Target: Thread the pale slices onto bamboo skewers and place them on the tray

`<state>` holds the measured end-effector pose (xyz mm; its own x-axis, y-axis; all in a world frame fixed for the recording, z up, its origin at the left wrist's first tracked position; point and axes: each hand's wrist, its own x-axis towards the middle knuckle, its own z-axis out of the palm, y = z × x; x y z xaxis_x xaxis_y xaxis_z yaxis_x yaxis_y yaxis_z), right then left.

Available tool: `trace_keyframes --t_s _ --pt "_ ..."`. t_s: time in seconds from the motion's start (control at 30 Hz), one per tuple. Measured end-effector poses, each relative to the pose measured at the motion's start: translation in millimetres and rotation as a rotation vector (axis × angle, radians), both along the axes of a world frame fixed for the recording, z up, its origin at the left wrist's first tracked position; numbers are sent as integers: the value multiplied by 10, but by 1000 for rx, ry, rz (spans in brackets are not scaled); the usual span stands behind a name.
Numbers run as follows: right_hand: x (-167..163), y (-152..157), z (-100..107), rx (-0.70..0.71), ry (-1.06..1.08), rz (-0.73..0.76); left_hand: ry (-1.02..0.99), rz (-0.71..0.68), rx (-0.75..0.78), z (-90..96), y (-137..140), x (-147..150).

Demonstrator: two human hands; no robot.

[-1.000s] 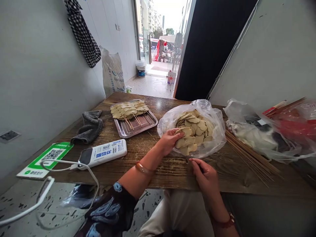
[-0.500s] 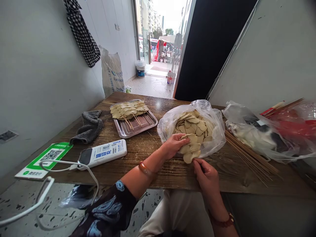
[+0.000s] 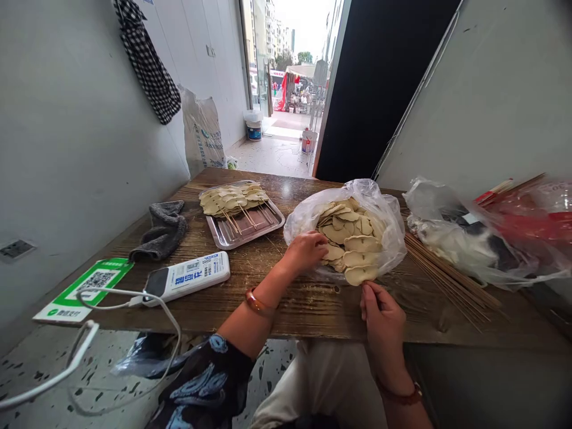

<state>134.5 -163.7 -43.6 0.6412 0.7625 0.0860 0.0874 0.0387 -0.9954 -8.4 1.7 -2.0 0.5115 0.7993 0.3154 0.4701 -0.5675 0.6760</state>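
Note:
My right hand is closed in a pinch on the near end of a skewer, largely hidden by the fingers. Several thin beige slices are threaded along it in an overlapping row over the near side of a clear plastic bag. More loose slices fill the bag. At the bag's left near edge, my left hand has its fingers curled down among the slices; what they grip is hidden. Finished skewers of slices lie on a metal tray left of the bag, sticks toward me.
Bare bamboo skewers lie right of the bag, beside other plastic bags. A dark grey cloth, a white power bank with a cable and a green QR card occupy the left of the wooden table.
My left hand has let go of the threaded slices and moved slightly left and up to the bag's slices. My right hand has moved a little right and up with the skewer.

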Motion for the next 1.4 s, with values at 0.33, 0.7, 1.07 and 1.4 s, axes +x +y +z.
trace_keyframes --t_s 0.33,0.7,1.07,1.4 --pt "51 27 -88 -16 -85 45 250 -147 270 -37 -90 96" --pt "44 57 -28 -20 -141 71 225 -216 251 -16 -82 75" --pt "41 21 -54 -28 -153 91 -478 5 -379 -14 29 28" --pt "73 -30 40 -41 -305 274 -947 87 -667 104 93 -145"
